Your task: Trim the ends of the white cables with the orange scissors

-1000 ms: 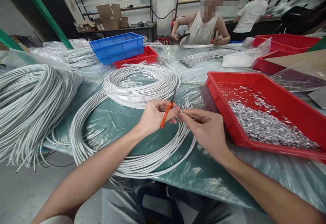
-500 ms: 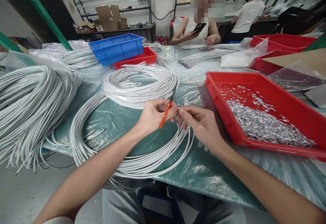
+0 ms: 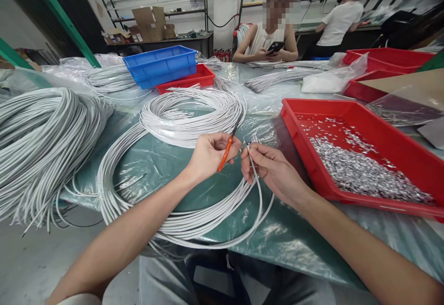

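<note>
Your left hand (image 3: 208,155) gripped the orange-handled tool (image 3: 225,154) | your right hand (image 3: 268,168) had its fingers pinched shut on a thin white wire (image 3: 250,157), end up | wire looped over the counter (image 3: 145,166) | red tray (image 3: 350,111) just right.

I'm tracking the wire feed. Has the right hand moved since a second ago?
Yes. The right hand, pinching a white wire, has slid left, away from the red tray, and the wire now bows outward below it.
</note>
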Demonstrator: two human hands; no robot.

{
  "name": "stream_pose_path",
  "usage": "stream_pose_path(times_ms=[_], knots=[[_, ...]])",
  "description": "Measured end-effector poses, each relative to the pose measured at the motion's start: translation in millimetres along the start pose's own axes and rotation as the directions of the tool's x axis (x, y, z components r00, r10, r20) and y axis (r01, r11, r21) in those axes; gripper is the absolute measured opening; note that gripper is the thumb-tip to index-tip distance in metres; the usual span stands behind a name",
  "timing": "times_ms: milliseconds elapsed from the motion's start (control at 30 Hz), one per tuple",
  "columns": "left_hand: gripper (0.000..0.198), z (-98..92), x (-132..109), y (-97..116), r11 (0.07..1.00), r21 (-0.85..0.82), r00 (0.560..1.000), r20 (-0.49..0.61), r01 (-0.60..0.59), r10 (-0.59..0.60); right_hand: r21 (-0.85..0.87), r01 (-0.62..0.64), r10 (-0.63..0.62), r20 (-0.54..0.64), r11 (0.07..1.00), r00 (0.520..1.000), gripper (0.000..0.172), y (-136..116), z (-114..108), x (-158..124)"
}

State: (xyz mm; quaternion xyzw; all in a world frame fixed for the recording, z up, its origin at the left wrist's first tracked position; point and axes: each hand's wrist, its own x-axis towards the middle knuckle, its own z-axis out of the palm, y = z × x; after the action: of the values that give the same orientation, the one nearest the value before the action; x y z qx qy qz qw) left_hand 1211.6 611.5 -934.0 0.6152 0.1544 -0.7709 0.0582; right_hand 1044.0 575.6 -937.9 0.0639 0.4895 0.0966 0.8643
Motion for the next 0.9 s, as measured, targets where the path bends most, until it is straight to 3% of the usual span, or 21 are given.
stream_pose_path(times_ms=[267,367,467,533,633,767,833,900], knots=[[0.096,3.3,0,3,1.000,0.028,0.998,-0.056,0.013,-0.011,0.075,-0.077,0.080,-0.035,0.994,0.996,0.038,-2,1,0],[0.089,-5.3,8,-11,0.981,0.190,0.998,-0.041,-0.034,0.042,-0.198,-0.023,-0.009,-0.158,0.980,0.987,0.049,4,-6,5],[0.062,-20.4,21,-28,0.846,0.526,0.995,-0.004,-0.084,0.102,-0.550,-0.031,-0.172,-0.314,0.834,0.934,0.045,12,-20,12],[0.061,-28.2,27,-36,0.725,0.684,0.996,0.069,-0.084,0.050,-0.645,-0.089,-0.183,-0.343,0.759,0.921,0.041,15,-31,15],[0.063,-31.3,29,-37,0.650,0.754,0.989,0.147,-0.093,-0.030,-0.780,-0.197,-0.140,-0.342,0.594,0.929,0.038,14,-45,18],[0.063,-30.0,26,-31,0.598,0.799,0.988,0.134,-0.063,-0.075,-0.875,-0.389,-0.107,-0.433,0.287,0.895,0.026,13,-50,17],[0.065,-32.1,26,-29,0.571,0.820,0.990,0.115,-0.046,-0.086,-0.909,-0.340,-0.187,-0.388,0.241,0.903,0.039,18,-48,17],[0.066,-35.3,27,-27,0.583,0.810,0.990,0.118,-0.055,-0.071,-0.956,-0.200,-0.294,-0.259,0.215,0.920,0.040,26,-42,17]])
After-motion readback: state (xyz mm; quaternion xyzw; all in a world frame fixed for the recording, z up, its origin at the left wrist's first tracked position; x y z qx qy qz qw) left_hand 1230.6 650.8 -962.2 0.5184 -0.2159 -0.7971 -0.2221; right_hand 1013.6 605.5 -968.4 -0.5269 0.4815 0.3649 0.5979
